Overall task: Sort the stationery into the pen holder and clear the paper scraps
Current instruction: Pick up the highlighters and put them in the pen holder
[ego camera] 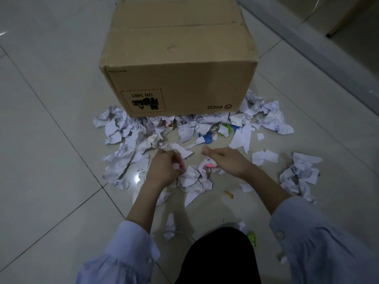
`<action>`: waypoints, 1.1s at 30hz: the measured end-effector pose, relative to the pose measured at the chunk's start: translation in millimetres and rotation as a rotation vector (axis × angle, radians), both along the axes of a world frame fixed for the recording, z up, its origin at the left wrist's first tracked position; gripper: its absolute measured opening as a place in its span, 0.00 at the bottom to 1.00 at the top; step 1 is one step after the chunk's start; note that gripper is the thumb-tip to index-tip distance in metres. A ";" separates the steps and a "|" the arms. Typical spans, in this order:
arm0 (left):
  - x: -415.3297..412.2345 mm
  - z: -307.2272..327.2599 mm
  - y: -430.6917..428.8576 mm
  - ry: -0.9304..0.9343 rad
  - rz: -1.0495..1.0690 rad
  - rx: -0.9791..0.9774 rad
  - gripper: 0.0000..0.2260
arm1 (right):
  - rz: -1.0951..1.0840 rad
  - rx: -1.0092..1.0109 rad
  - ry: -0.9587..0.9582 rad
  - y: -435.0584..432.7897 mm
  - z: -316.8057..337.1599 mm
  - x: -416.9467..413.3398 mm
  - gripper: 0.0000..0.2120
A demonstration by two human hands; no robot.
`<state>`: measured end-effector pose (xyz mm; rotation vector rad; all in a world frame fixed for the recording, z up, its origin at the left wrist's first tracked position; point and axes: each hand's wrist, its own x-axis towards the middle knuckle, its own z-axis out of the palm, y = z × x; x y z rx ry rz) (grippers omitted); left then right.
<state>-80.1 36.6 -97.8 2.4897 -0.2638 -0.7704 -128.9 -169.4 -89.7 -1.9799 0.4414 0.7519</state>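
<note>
A person crouches over a tiled floor (51,140) with both forearms reaching out from pale blue sleeves (303,228). The paper scraps (192,128), torn and crumpled white pieces with ink marks, lie spread across the floor from the near foot of a cardboard box (178,64) towards the person, with more clumps off to the right (299,175). The box stands closed at the far centre, its printed labels upside down from this view.

The left hand (164,167) is curled into a fist, and its fingers grip a white scrap (176,166) together with a small pink object (181,166). The right hand (227,160) hovers just to its right, seen from the back with the thumb pointing left. Its fingers are turned under and hidden, so I cannot tell whether it holds anything. A bright pink piece (211,165) lies just beneath it, on a crumpled wad (194,179) that sits between the two wrists.

A blue item (207,138) and a green item (227,128) show among the far scraps. A small orange bit (228,194) lies on bare tile near the right forearm. A lime-green object (251,238) lies beside the dark trouser knee (217,257).
</note>
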 end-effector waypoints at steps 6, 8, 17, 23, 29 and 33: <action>-6.0 1.7 -6.9 -0.065 0.031 0.021 0.07 | -0.053 -0.367 -0.305 5.5 -2.6 18.2 0.14; -5.0 2.9 -7.9 -0.019 0.056 0.008 0.08 | 0.019 -0.435 -0.319 6.2 -5.6 24.3 0.18; 14.2 8.1 1.3 0.146 0.107 -0.101 0.12 | 0.132 -0.622 -0.317 25.6 -14.0 40.2 0.20; 19.7 16.5 0.6 0.108 0.392 -0.379 0.14 | 0.193 -0.649 -0.377 25.0 -12.6 36.1 0.17; 28.7 9.8 -1.8 0.144 0.522 -0.411 0.09 | -0.388 -0.269 -0.387 10.4 -14.7 20.2 0.08; 33.6 7.5 -7.4 0.058 0.503 -0.327 0.12 | -0.764 0.078 -0.265 -11.7 -15.4 18.7 0.10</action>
